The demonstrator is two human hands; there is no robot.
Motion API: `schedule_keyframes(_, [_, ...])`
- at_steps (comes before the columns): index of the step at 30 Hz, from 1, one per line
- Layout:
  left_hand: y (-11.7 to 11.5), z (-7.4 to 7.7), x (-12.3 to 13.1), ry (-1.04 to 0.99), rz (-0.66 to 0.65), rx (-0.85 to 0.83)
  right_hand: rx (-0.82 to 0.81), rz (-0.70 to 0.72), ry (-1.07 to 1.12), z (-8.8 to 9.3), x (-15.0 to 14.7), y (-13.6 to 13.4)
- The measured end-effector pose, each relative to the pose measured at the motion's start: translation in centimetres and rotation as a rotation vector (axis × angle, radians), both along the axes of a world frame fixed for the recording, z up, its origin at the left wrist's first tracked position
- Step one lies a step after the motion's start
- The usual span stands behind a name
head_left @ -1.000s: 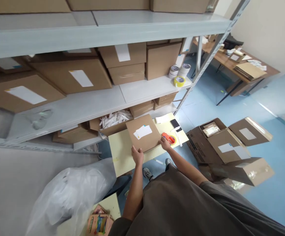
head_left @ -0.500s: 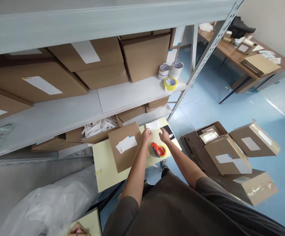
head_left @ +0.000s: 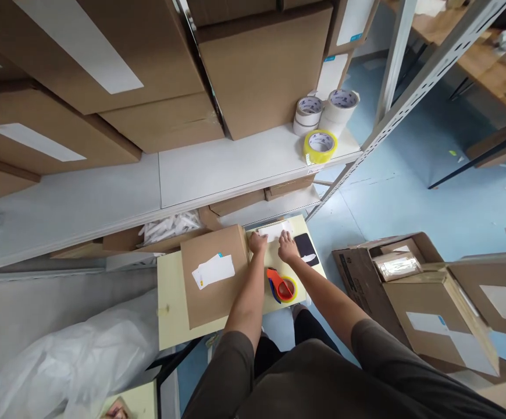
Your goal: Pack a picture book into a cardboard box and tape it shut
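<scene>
A white paper slip [head_left: 274, 231] lies near the far edge of the small pale-yellow table [head_left: 172, 326]. My left hand [head_left: 258, 242] is closed at the slip's left end, its fingertips partly hidden. Toward the right end, my right hand [head_left: 287, 248] has its fingers bunched on the paper. A dark flat phone-like object [head_left: 303, 244], with a small white piece on it, lies just right of that hand. Nearer my body rests an orange tape dispenser [head_left: 274, 276] with a yellow-rimmed roll. Left of my left forearm, a flat cardboard box [head_left: 209, 305] carries white labels [head_left: 213, 271].
Ahead stands a grey shelf [head_left: 235, 160] with large cardboard boxes [head_left: 262, 75], white tape rolls [head_left: 309, 110] and a yellow tape roll [head_left: 320, 146]. More boxes [head_left: 445, 320] stand on the floor at right. A translucent plastic bag [head_left: 91, 349] bulges at lower left.
My view has shifted closer and lower over the table. My right hand has moved from beside the paper slip onto it; my left hand stays at its left end.
</scene>
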State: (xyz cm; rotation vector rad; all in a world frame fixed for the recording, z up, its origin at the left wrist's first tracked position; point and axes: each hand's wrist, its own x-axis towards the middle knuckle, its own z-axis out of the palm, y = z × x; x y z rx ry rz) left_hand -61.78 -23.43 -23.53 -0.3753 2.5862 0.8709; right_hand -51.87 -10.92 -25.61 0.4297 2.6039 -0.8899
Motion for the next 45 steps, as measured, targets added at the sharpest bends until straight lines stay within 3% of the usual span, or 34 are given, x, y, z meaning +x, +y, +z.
schedule_keyframes(4, [0.1, 0.2, 0.3, 0.012, 0.029, 0.025, -0.002, 0.028, -0.006, 0.1, 0.0, 0.0])
schedule_keyframes(9, [0.0, 1.4, 0.9, 0.032, -0.063, 0.033, -0.004, -0.015, 0.043, 0.9, 0.5, 0.5])
schedule_keyframes(12, [-0.1, 2.5, 1.6, 0.092, -0.092, 0.068, -0.075, -0.202, 0.162, 1.8, 1.0, 0.9])
schedule_keyframes(16, [-0.6, 4.6, 2.5, 0.136, -0.100, 0.284, -0.293, -0.583, 0.201, 4.1, 1.1, 1.4])
schedule_keyframes(19, [-1.6, 6.3, 2.9, 0.083, -0.158, 0.467, -0.469, -0.664, 0.253, 6.5, 1.1, 1.7])
schedule_keyframes(22, [-2.8, 8.3, 3.2, 0.072, -0.200, 0.505, -0.548, -0.645, 0.328, 9.0, 1.3, 1.4])
schedule_keyframes(25, [-3.3, 10.4, 3.9, 0.144, -0.161, 0.487, -0.459, -0.639, 0.399, 11.2, 1.8, 0.1])
schedule_keyframes(29, [-2.8, 13.2, 5.3, 0.043, -0.299, 0.796, -0.282, -0.484, 0.539, 13.9, 2.7, -2.8])
schedule_keyframes(31, [-2.9, 14.4, 5.6, 0.020, -0.322, 0.837, -0.229, -0.355, 0.603, 15.1, 3.4, -4.1])
schedule_keyframes(35, [-5.0, 16.9, 4.7, 0.126, -0.317, 0.655, -0.232, -0.154, 0.630, 16.7, 4.9, -5.0])
schedule_keyframes(38, [-7.5, 18.9, 3.1, 0.184, -0.464, 0.526, -0.216, -0.173, 0.627, 17.1, 4.8, -3.7])
schedule_keyframes(42, [-10.5, 21.7, 1.6, 0.219, -0.609, 0.492, -0.218, -0.060, 0.556, 17.6, 2.1, -1.3])
schedule_keyframes(45, [-12.0, 22.9, 1.1, 0.271, -0.535, 0.510, -0.344, 0.055, 0.416, 18.3, -0.3, -0.3])
